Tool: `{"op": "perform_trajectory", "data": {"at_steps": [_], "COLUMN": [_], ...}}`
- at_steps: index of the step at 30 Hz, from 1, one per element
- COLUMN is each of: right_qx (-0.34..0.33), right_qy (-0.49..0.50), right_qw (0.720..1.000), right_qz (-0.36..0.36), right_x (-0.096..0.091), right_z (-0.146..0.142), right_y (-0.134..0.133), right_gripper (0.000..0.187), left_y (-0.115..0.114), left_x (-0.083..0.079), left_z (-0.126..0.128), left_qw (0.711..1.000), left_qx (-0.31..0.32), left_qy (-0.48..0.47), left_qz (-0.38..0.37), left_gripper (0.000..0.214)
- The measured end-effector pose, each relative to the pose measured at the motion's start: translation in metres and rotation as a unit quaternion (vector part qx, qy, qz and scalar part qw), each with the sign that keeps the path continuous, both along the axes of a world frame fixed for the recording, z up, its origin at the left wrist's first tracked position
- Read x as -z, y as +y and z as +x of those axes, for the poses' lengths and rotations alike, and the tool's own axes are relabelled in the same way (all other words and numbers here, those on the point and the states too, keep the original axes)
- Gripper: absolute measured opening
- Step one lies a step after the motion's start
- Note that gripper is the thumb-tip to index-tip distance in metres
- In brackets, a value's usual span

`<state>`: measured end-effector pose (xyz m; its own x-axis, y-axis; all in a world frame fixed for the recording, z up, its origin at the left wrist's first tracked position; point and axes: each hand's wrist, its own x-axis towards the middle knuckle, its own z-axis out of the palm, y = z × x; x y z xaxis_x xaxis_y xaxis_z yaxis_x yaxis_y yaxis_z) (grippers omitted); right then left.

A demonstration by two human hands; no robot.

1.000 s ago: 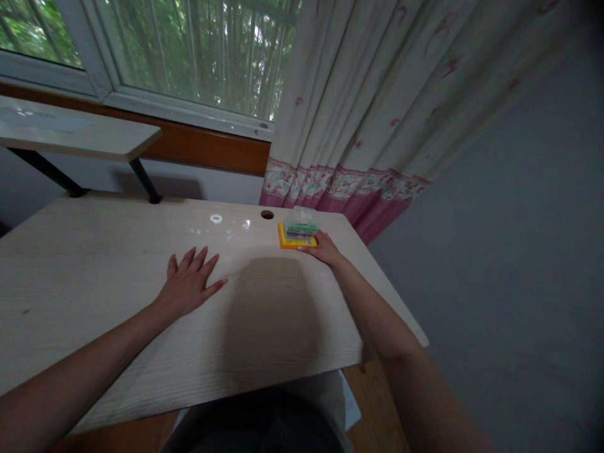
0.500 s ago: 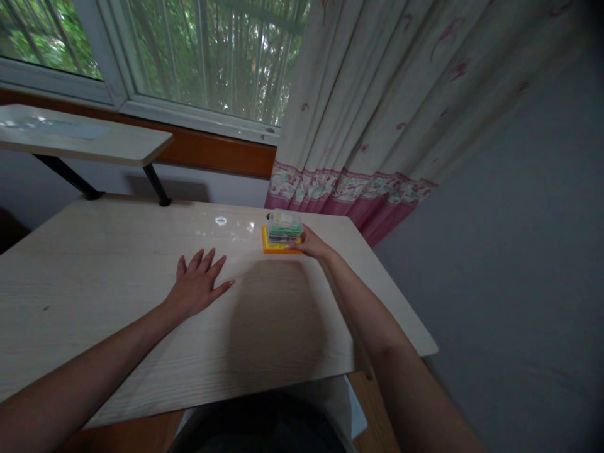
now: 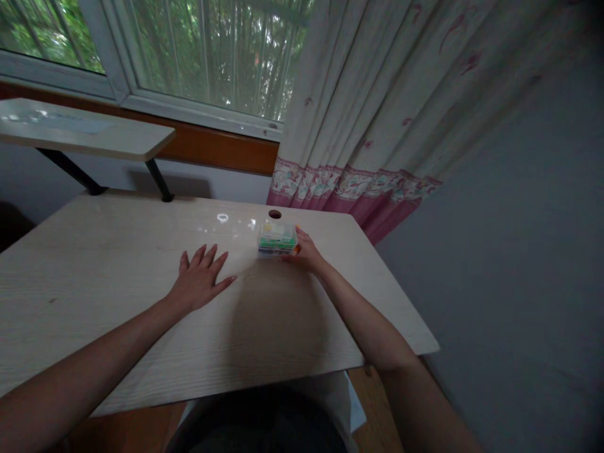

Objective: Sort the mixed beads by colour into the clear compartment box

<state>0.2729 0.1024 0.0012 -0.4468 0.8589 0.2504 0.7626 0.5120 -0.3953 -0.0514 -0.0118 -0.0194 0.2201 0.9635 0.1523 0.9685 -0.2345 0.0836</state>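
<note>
A clear plastic box (image 3: 277, 238) with green and darker contents is toward the back right of the desk. My right hand (image 3: 307, 253) grips its right side, with the thumb along the near edge and the fingers behind. Only small orange-yellow bits show by those fingers; the rest of the yellow piece is hidden. Whether the box touches the desk I cannot tell. My left hand (image 3: 199, 277) lies flat on the pale wooden desk (image 3: 132, 264), fingers spread and holding nothing, to the left of the box.
Behind the box is a round dark hole (image 3: 274, 214) in the desktop. A raised shelf (image 3: 127, 141) on black legs stands at the back left. A floral curtain (image 3: 349, 170) hangs behind the desk, next to a window (image 3: 207, 69). A grey wall (image 3: 509, 264) rises on the right.
My right hand and the clear box have shifted slightly left and nearer, uncovering the round hole. The yellow piece under the box has mostly gone from sight. My left hand stays flat.
</note>
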Motion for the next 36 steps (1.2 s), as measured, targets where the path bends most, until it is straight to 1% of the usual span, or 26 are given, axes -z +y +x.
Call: {"op": "perform_trajectory", "data": {"at_steps": [2,5,7,9,15,20,23,26,28,29,31,33,36], "right_qx": [-0.015,-0.035,-0.039,-0.038,-0.033,-0.026,-0.026,-0.048,-0.071,-0.074,-0.079,-0.071,-0.072], "right_qy": [0.008,0.011,0.005,-0.006,-0.033,-0.051,-0.035,0.029,0.075,0.083,0.052,0.009,-0.028], "right_qw": [1.0,0.999,0.999,0.999,0.999,0.998,0.999,0.997,0.992,0.991,0.993,0.994,0.993], "right_qz": [-0.004,-0.001,-0.001,-0.002,0.008,0.023,0.028,0.043,0.067,0.073,0.071,0.076,0.092], "right_x": [0.002,0.001,-0.001,0.0,0.007,0.01,0.009,-0.003,-0.018,-0.026,-0.042,-0.054,-0.06], "right_z": [-0.006,-0.012,-0.014,-0.014,-0.015,-0.016,-0.01,-0.005,-0.006,-0.008,-0.015,-0.022,-0.03], "right_y": [-0.015,-0.034,-0.044,-0.051,-0.058,-0.062,-0.062,-0.064,-0.068,-0.071,-0.077,-0.081,-0.081], "right_gripper": [0.077,0.075,0.073,0.076,0.092,0.095,0.1,0.101,0.095,0.09,0.083,0.079,0.074], "left_y": [0.0,0.0,0.0,0.0,-0.001,-0.001,-0.001,0.0,0.0,0.0,0.0,0.0,0.0], "left_x": [-0.001,-0.001,0.0,0.001,0.0,-0.002,-0.001,0.0,0.0,0.0,-0.001,-0.001,-0.001], "left_z": [0.0,0.0,0.0,0.0,0.0,0.001,0.001,0.001,0.0,0.0,0.0,0.0,0.001], "left_qw": [1.0,1.0,1.0,1.0,1.0,1.0,1.0,1.0,1.0,1.0,1.0,1.0,1.0], "left_qx": [0.0,0.001,0.001,-0.001,-0.003,-0.005,-0.006,-0.002,-0.002,-0.003,-0.004,-0.002,-0.001], "left_qy": [0.003,0.006,0.01,0.013,0.008,0.009,0.013,0.01,0.008,0.007,0.006,0.005,0.004], "left_qz": [0.0,0.002,0.001,0.003,0.01,0.004,0.004,0.0,-0.001,-0.001,-0.001,-0.002,-0.001], "left_gripper": [0.076,0.076,0.077,0.077,0.075,0.075,0.075,0.076,0.076,0.075,0.075,0.076,0.077]}}
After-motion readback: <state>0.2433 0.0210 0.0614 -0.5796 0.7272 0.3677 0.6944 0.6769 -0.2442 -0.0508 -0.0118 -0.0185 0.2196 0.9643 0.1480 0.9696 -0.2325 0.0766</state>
